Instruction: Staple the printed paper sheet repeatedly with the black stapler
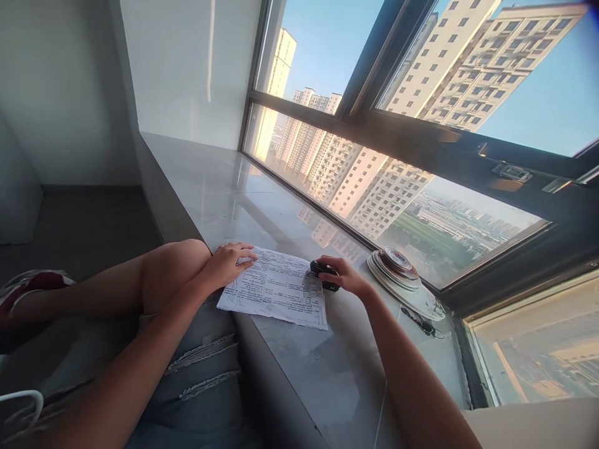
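A printed sheet of paper [276, 290] covered in small text lies at a slant on the glossy grey window ledge, its near left corner reaching past the ledge's edge. My left hand [230, 265] rests on the sheet's upper left part, fingers stretched out and holding nothing. At the sheet's right edge, my right hand [340, 273] is wrapped over a black object shaped like a computer mouse [324, 275]. Part of it is hidden under my fingers. Beside it on the paper shows a small greyish patch of print.
A stack of plates [393, 271] stands by the window, right of my right hand. Near it lies a dark item with a loop, perhaps keys [423, 323]. A dark window frame [346, 128] borders the ledge [299, 368]. My bent knee [189, 255] is against the ledge's left edge.
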`<state>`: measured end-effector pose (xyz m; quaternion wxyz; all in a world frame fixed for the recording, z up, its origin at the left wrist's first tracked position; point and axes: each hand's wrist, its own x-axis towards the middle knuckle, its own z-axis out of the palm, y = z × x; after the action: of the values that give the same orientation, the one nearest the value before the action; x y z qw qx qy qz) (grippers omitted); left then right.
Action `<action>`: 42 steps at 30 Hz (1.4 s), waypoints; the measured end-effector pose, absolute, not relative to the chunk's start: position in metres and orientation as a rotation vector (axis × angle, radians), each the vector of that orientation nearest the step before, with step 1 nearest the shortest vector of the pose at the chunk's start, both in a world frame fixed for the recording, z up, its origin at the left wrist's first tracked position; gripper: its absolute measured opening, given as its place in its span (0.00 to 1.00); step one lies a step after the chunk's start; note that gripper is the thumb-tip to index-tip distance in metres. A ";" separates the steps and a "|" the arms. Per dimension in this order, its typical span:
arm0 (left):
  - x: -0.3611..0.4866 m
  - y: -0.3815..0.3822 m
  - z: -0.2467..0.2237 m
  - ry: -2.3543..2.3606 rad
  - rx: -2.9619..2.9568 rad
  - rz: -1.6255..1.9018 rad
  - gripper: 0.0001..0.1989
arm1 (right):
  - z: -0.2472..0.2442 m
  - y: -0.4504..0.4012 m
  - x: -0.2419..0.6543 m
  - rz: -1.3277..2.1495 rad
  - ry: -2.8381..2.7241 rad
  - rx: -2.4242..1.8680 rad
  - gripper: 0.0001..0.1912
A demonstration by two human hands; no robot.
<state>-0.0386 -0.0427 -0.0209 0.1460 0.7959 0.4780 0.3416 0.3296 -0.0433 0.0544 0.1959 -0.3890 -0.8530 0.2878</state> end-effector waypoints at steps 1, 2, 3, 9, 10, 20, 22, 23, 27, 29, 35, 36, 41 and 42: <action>-0.038 -0.043 -0.021 1.380 2.291 0.983 0.16 | 0.054 -0.043 0.323 0.784 -2.369 -1.110 0.21; -0.038 -0.044 -0.020 1.386 2.294 0.980 0.16 | 0.054 -0.043 0.316 0.747 -2.348 -1.141 0.21; -0.038 -0.044 -0.019 1.393 2.296 0.978 0.16 | 0.052 -0.043 0.309 0.694 -2.327 -1.186 0.22; -0.037 -0.045 -0.019 1.385 2.268 1.002 0.15 | 0.037 -0.042 0.279 0.312 -2.318 -1.448 0.27; -0.037 -0.045 -0.019 1.386 2.270 1.007 0.15 | 0.035 -0.043 0.277 0.287 -2.335 -1.452 0.26; -0.039 -0.046 -0.020 1.410 2.264 0.977 0.15 | 0.041 -0.049 0.274 0.277 -2.433 -1.535 0.22; -0.039 -0.045 -0.020 1.408 2.255 0.975 0.15 | 0.042 -0.052 0.272 0.230 -2.467 -1.562 0.23; -0.039 -0.045 -0.021 1.409 2.250 0.975 0.15 | 0.042 -0.053 0.271 0.195 -2.483 -1.575 0.23; -0.039 -0.044 -0.022 1.415 2.249 0.979 0.14 | 0.042 -0.057 0.267 0.082 -2.519 -1.636 0.25; -0.039 -0.044 -0.022 1.416 2.259 0.982 0.14 | 0.041 -0.057 0.265 0.061 -2.515 -1.669 0.25; -0.039 -0.046 -0.022 1.428 2.278 0.986 0.14 | 0.039 -0.056 0.264 0.040 -2.502 -1.692 0.25; -0.039 -0.045 -0.022 1.424 2.279 0.988 0.13 | 0.039 -0.055 0.264 0.034 -2.503 -1.695 0.25; -0.039 -0.044 -0.023 1.418 2.291 0.999 0.13 | 0.038 -0.055 0.265 -0.004 -2.551 -1.645 0.24; -0.039 -0.044 -0.023 1.421 2.296 1.000 0.13 | 0.039 -0.056 0.265 -0.026 -2.572 -1.596 0.23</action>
<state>-0.0390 -0.0438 -0.0231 0.1309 0.7905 0.4892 0.3444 0.2648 -0.0559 0.0387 0.0570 -0.5264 -0.8483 -0.0087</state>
